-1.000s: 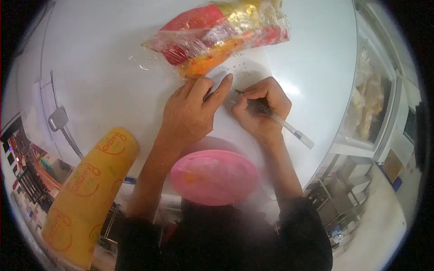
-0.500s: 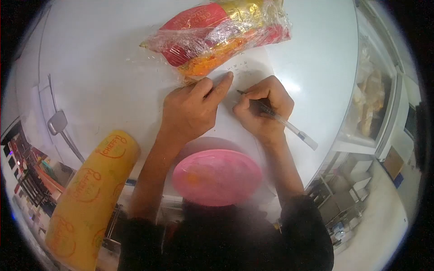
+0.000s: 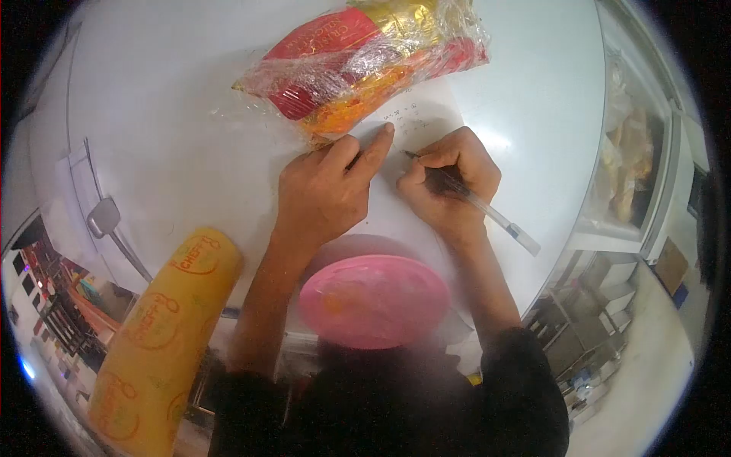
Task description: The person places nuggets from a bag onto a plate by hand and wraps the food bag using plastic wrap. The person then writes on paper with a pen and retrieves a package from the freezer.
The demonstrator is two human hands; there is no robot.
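Observation:
In the head view my right hand [image 3: 453,175] grips a clear-barrelled pen [image 3: 502,221]. Its dark tip is close to a white sheet of paper [image 3: 442,110] that bears small handwritten marks. My left hand [image 3: 324,186] rests on the sheet, index finger stretched toward the writing and the other fingers curled; nothing shows in its grasp. Just beyond that hand lies a red and gold packet [image 3: 327,38] wrapped in clear film, with orange pieces showing at its near side. Part of the paper is hidden beneath my hands and the packet.
A pink oval dish [image 3: 403,305] stands between my forearms at the near edge of the white table [image 3: 167,137]. To the left lies a yellow printed cling film roll [image 3: 164,335]. A small grey device with a cable [image 3: 103,218] sits farther left.
The view has shifted slightly, so most things appear a little farther right. My right hand and the pen keep nearly the same pose over the paper; my left hand stays put.

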